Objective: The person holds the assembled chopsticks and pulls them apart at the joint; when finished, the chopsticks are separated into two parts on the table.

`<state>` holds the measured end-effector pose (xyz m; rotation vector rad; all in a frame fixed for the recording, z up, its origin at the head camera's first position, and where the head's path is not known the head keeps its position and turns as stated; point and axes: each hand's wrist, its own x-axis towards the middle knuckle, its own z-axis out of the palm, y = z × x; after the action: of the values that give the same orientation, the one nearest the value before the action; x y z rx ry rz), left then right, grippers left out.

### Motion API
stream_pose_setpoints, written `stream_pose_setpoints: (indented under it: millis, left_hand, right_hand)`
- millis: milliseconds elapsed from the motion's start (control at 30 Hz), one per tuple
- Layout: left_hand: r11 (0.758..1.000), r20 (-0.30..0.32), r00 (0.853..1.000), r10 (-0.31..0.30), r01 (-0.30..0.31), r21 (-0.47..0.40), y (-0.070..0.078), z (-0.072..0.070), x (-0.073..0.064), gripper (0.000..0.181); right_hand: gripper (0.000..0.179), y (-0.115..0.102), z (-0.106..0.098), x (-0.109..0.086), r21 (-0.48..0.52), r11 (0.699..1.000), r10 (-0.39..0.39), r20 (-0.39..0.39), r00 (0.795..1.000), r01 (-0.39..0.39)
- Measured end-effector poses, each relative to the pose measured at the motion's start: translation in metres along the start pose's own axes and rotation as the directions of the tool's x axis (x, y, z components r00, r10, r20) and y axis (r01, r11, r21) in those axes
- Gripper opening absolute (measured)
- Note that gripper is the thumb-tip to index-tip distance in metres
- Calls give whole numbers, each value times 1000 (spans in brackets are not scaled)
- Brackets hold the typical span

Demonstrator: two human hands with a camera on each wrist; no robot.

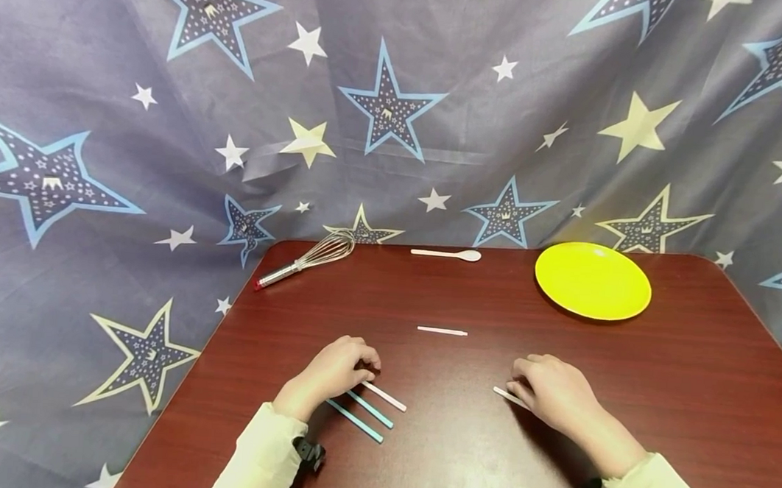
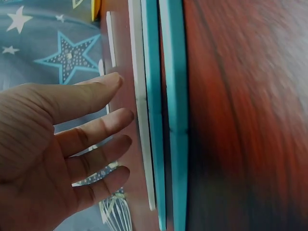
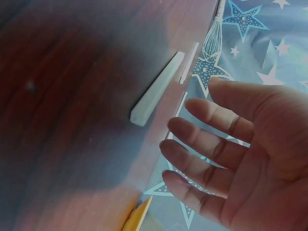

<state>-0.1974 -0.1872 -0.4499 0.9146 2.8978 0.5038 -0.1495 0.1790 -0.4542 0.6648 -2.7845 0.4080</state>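
My left hand (image 1: 334, 370) hovers over the table's left half, its fingers loosely bent and holding nothing. Right by its fingertips lies a slim white stick (image 1: 384, 397), with two blue sticks (image 1: 370, 409) side by side nearer me. In the left wrist view the white stick (image 2: 140, 96) and the blue stick (image 2: 175, 96) each show a joint line partway along. On the right, my right hand (image 1: 556, 393) is over a short white stick (image 1: 509, 396). The right wrist view shows relaxed fingers apart from this white piece (image 3: 158, 89).
Another thin white stick (image 1: 442, 331) lies mid-table between the hands. Along the back edge are a whisk (image 1: 279, 274) with a metal handle, a white spoon (image 1: 470, 255) and a yellow plate (image 1: 592, 280). A star-patterned curtain (image 1: 462, 152) hangs behind the brown table (image 1: 459, 454).
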Motion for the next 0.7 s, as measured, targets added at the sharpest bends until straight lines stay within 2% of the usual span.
stream_pose_setpoints:
  millis: [100, 333, 500, 700]
  left_hand:
    - [1000, 6, 1000, -8, 8, 4, -3, -2, -7, 14]
    - [997, 4, 1000, -22, 22, 74, -6, -5, -19, 16]
    - [997, -1, 1000, -18, 18, 75, -7, -6, -20, 19]
    - [992, -44, 999, 20, -14, 125, -6, -2, -18, 22]
  right_hand:
    - [23, 1, 0, 0, -3, 1000, -1, -5, 1000, 1]
    - [22, 3, -2, -2, -10, 1000, -2, -15, 1000, 2]
    - [24, 4, -4, -2, -11, 1000, 2, -26, 1000, -3]
    - [24, 5, -5, -3, -15, 1000, 13, -9, 1000, -13]
